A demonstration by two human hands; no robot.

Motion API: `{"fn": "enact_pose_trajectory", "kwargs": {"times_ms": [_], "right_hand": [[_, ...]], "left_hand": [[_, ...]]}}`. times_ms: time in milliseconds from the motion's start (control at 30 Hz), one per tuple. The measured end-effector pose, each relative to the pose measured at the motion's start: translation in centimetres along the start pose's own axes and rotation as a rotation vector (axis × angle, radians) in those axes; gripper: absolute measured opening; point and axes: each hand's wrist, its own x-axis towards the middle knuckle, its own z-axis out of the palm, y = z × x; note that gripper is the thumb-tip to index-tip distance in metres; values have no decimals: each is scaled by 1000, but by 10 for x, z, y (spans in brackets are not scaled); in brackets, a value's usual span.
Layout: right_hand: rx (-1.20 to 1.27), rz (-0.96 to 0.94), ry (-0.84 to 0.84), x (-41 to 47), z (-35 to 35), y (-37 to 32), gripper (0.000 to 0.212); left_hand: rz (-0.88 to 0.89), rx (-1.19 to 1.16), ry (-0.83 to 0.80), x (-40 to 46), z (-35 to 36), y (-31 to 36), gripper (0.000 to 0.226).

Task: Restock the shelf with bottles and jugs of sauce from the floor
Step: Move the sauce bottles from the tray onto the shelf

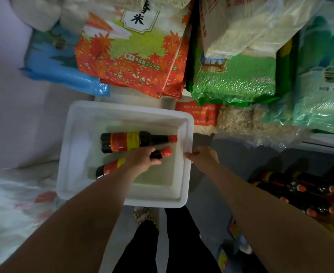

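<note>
Two dark glass sauce bottles w/ red caps and red-yellow labels are lying on their sides inside a white foam box [73,146] on the floor. Far bottle [134,141] is lying free, cap pointing right. Left hand [142,160] is reaching into the box, its grip wrapping round the shoulder of the near bottle [162,152], fingers curled over the glass. Right hand [202,157] is pinching the box's right rim. Bags of rice, incl. an orange maple-leaf bag [128,62] and a green bag [235,79], are crowding the shelf behind. More dark bottles [300,192] are standing lower right.
</note>
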Motion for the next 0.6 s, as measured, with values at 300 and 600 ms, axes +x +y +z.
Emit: {"fn": "enact_pose_trajectory", "kwargs": {"times_ms": [300,600], "right_hand": [[389,-73,-41,-86,20,-31,63],[674,-412,-245,-228,-34,-87,41]], "left_hand": [[178,-547,119,-89,-87,-13,26],[491,-870,235,-226,-200,88,7]]}}
